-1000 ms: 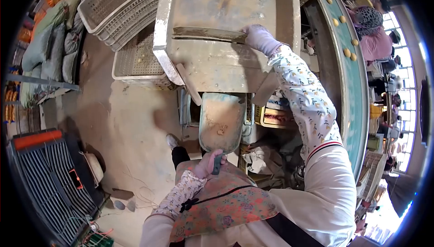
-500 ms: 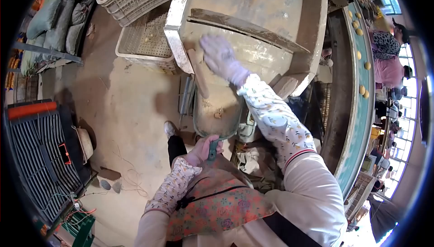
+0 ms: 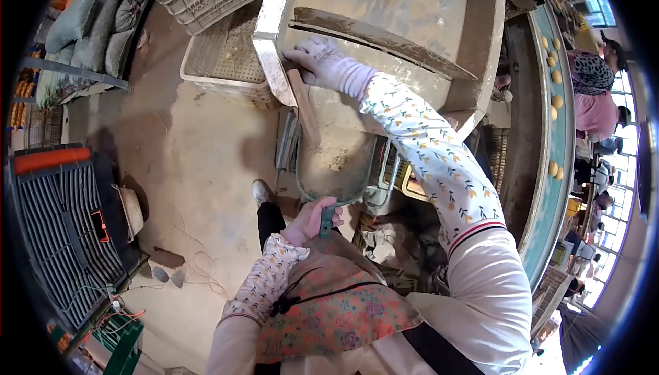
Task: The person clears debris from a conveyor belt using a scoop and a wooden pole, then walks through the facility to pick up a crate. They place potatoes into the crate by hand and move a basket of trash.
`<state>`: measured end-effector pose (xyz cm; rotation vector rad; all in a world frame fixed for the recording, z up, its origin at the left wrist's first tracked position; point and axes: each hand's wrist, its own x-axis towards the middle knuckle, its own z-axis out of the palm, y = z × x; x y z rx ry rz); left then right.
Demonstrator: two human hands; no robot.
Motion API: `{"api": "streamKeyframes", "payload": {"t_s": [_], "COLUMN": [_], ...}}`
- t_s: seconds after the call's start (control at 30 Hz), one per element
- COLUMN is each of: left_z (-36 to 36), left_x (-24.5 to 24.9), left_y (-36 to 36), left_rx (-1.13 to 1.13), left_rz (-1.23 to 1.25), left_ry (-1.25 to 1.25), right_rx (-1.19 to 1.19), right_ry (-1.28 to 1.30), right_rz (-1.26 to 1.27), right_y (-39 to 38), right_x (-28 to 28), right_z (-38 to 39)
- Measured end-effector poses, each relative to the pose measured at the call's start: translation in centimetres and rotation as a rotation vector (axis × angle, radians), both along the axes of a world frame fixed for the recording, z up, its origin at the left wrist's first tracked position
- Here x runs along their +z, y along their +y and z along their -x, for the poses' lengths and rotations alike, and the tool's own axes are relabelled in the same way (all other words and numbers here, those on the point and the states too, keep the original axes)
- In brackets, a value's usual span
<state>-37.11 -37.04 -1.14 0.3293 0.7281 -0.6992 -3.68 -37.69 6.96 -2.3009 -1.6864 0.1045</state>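
My left hand (image 3: 312, 221) is wrapped round the green handle (image 3: 329, 220) of a dusty scoop (image 3: 335, 169), which holds some brown crumbs. The scoop's far end lies under the front lip of a worn wooden tray (image 3: 371, 111). My right hand (image 3: 322, 63), in a pale dusty glove, rests on the tray's surface by its left wall, fingers bent and partly spread, with no object visible in it. Just below that hand, a loose-looking wooden strip (image 3: 304, 107) slants down along the left side of the scoop.
Plastic crates (image 3: 223, 59) stand left of the tray. A green conveyor (image 3: 548, 142) carrying round yellow fruit runs along the right, with people (image 3: 596, 111) beyond it. Full sacks (image 3: 93, 45) lie at upper left, above a black slatted rack (image 3: 68, 217).
My right hand has moved up and left across the tray, towards its left wall. Crumbs in the scoop have shifted. My left hand still grips the handle.
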Motion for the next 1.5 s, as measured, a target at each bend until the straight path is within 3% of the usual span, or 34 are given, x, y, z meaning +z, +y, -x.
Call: {"api": "streamKeyframes", "payload": {"t_s": [0.03,0.17,0.3,0.33,0.4,0.5,0.53,0.6,0.73,0.77,0.9,1.2,1.33,1.37,1.43,1.47,1.5], "left_z": [-0.2,-0.7,-0.9,-0.9,-1.2,-1.4,-1.2,-1.0,-0.7,-0.5,-0.4,-0.3,-0.8,-0.8,-0.6,-0.4,-0.2], "left_x": [-0.2,-0.2,0.9,1.5,2.0,2.4,2.3,1.4,0.4,0.2,-0.1,-1.0,1.0,0.4,-1.1,-1.3,-1.4], "left_y": [-0.1,-0.3,0.8,1.1,1.6,1.9,1.8,1.8,1.9,1.9,2.0,1.4,1.5,1.4,1.1,1.1,1.1], "left_rx": [-0.008,0.018,0.044,0.049,0.049,0.059,0.059,0.023,-0.015,-0.014,-0.003,0.022,0.037,0.022,-0.010,-0.004,-0.002], "left_rz": [-0.003,0.048,0.028,0.012,0.005,-0.040,-0.061,-0.020,0.054,0.040,0.055,0.116,0.050,0.066,0.097,0.099,0.101], "left_ry": [-0.002,0.002,-0.029,-0.043,-0.034,-0.039,-0.038,-0.076,-0.023,-0.046,-0.060,-0.047,-0.034,-0.035,-0.027,-0.035,-0.044], "right_rx": [-0.041,-0.214,-0.511,-0.476,-0.441,-0.255,-0.197,-0.275,-0.214,-0.110,-0.070,0.105,0.119,0.137,-0.078,-0.220,-0.403], "right_ry": [0.009,-0.024,0.252,0.054,-0.120,-0.494,-0.468,-0.476,-0.268,-0.334,-0.262,0.024,0.180,0.163,0.239,0.408,0.819], "right_rz": [0.112,-0.139,-0.321,-0.407,-0.301,-0.366,-0.276,-0.182,-0.234,-0.252,-0.320,-0.255,-0.045,-0.126,-0.345,-0.425,-0.529], "right_y": [-0.4,-1.9,-3.9,-4.5,-5.0,-2.5,-1.4,1.1,1.1,0.7,-3.1,-9.9,-11.6,-10.7,-9.4,-8.0,-5.9], "right_x": [0.8,-0.9,-1.6,-1.5,-0.8,-0.7,0.9,-1.7,-2.7,-4.3,-4.5,-5.7,-3.8,-4.0,-3.0,-1.8,-0.5], "right_z": [0.0,1.0,0.7,0.3,0.1,1.0,1.7,1.2,1.6,1.5,4.3,9.8,11.4,9.9,7.6,6.5,5.6]}}
